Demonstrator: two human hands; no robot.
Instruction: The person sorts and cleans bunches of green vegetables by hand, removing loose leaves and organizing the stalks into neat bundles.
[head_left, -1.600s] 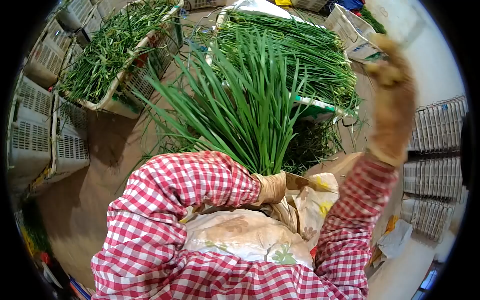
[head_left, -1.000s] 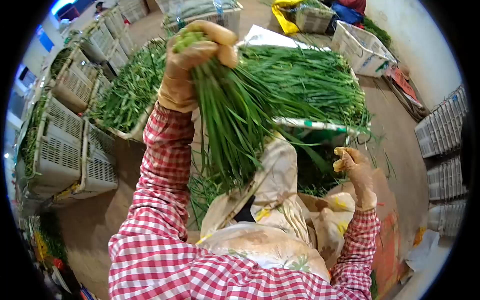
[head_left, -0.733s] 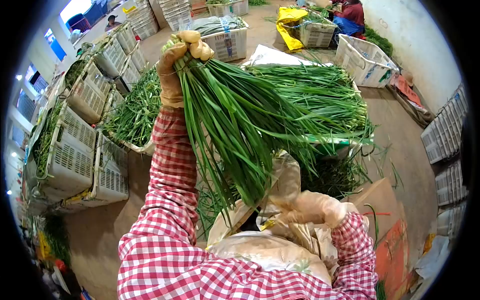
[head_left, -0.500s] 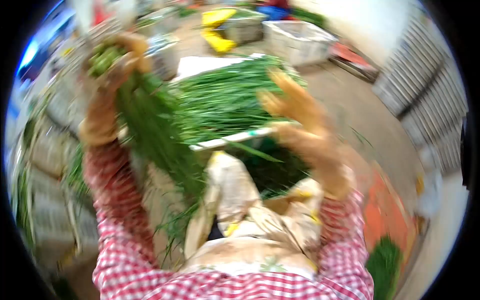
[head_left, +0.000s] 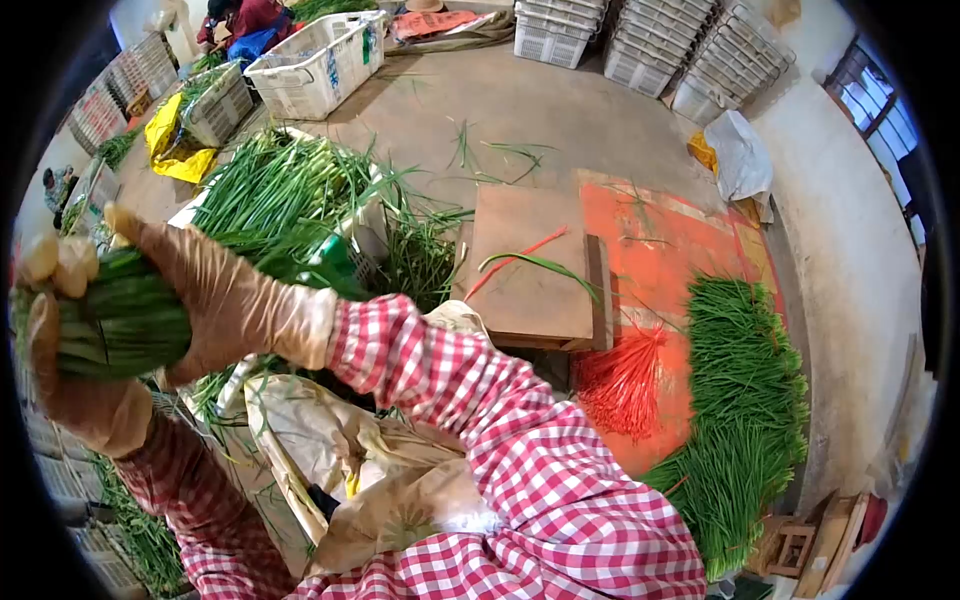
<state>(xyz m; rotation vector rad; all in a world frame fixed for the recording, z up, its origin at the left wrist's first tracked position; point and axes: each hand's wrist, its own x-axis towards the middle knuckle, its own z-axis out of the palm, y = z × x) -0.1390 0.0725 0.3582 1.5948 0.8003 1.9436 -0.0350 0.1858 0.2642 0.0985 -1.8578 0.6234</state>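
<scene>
A thick bunch of green chives [head_left: 125, 318] is held up at the far left, with both gloved hands on it. My left hand [head_left: 98, 408] is closed around the bunch from below and the outer side, its fingertips showing at the top. My right hand [head_left: 235, 300] presses round its near side, thumb raised. Just beyond my hands, a heap of loose chives [head_left: 285, 190] lies on a white surface. A wooden board [head_left: 530, 260] right of the heap carries a red tie strip and one green leaf.
An orange sheet [head_left: 625, 260] on the floor holds red tie strips [head_left: 632, 385] and rows of chives [head_left: 740, 420]. White crates [head_left: 325, 70] stand behind, with stacked crates [head_left: 655, 45] at the back wall. Another person [head_left: 250, 20] sits at the back left.
The view has swung to the right. My right hand, which was open and apart, has come over to the bunch in my left hand and now grips it too.
</scene>
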